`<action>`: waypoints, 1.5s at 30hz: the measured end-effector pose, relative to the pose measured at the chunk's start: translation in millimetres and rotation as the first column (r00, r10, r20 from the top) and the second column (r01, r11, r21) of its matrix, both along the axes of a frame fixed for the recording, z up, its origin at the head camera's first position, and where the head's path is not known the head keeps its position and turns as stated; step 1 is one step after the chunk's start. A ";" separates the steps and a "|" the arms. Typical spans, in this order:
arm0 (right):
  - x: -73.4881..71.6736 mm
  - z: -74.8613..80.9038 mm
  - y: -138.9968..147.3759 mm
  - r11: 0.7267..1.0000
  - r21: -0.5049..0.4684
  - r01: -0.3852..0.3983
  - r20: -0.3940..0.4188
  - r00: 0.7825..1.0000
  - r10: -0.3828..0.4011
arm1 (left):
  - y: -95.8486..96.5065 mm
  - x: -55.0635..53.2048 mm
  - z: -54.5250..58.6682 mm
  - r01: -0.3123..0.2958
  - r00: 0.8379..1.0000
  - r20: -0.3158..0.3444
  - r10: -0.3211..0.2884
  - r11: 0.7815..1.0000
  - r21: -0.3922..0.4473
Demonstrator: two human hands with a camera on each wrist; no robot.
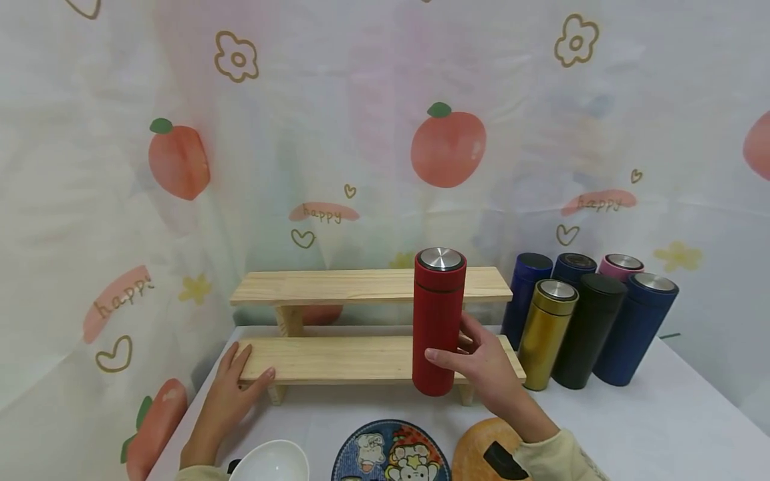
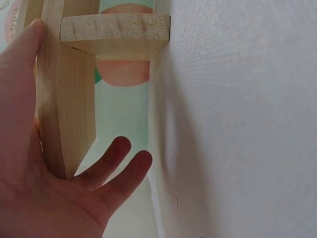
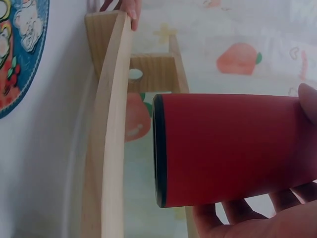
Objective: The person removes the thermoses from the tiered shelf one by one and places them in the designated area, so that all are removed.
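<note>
A red thermos bottle (image 1: 434, 334) with a steel-topped lid stands upright in the grip of my right hand (image 1: 490, 371), thumb at its front. In the right wrist view its dark-rimmed base (image 3: 159, 151) shows a gap above the board of the two-tier wooden shelf (image 1: 337, 357). My left hand (image 1: 231, 394) rests at the left end of the lower tier, thumb along the front edge. In the left wrist view two straight fingers (image 2: 130, 173) reach past the board's end (image 2: 74, 114); the other fingertips are hidden behind it there.
Several thermos bottles stand close together right of the shelf, among them a gold bottle (image 1: 547, 334), a black bottle (image 1: 588, 334) and a navy bottle (image 1: 636, 331). Near me are a white bowl (image 1: 271, 461), a round cartoon mat (image 1: 385, 454) and a round orange piece (image 1: 481, 451).
</note>
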State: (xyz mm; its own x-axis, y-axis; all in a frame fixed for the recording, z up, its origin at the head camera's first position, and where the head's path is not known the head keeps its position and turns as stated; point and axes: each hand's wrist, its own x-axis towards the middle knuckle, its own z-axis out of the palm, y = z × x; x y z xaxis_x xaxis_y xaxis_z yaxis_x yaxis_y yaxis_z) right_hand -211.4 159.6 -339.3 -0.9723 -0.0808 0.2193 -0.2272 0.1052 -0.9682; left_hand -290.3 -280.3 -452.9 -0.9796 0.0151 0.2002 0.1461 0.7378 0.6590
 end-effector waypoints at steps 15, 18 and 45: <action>19.1 -4.6 30.5 0.993 0.030 0.112 0.059 0.992 -0.113 | -7.7 0.8 -0.4 -0.010 0.999 0.032 0.010 1.000 -0.024; 22.2 -4.6 36.5 0.991 0.041 0.128 0.059 0.990 -0.131 | -8.8 1.1 0.2 -0.013 0.999 0.052 0.014 1.000 -0.019; 40.7 -29.8 105.3 0.948 0.048 0.315 0.024 0.948 -0.317 | 0.2 -1.3 2.0 -0.002 0.999 0.052 0.003 1.000 -0.021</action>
State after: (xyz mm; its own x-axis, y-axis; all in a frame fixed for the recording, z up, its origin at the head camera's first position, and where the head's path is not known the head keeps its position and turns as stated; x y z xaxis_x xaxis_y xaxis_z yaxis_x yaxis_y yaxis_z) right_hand -170.7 264.8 -369.1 -0.9557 0.2232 0.1917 -0.1454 0.2081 -0.9672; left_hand -291.6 -280.2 -450.9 -0.9887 0.0160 0.1490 0.1102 0.7517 0.6502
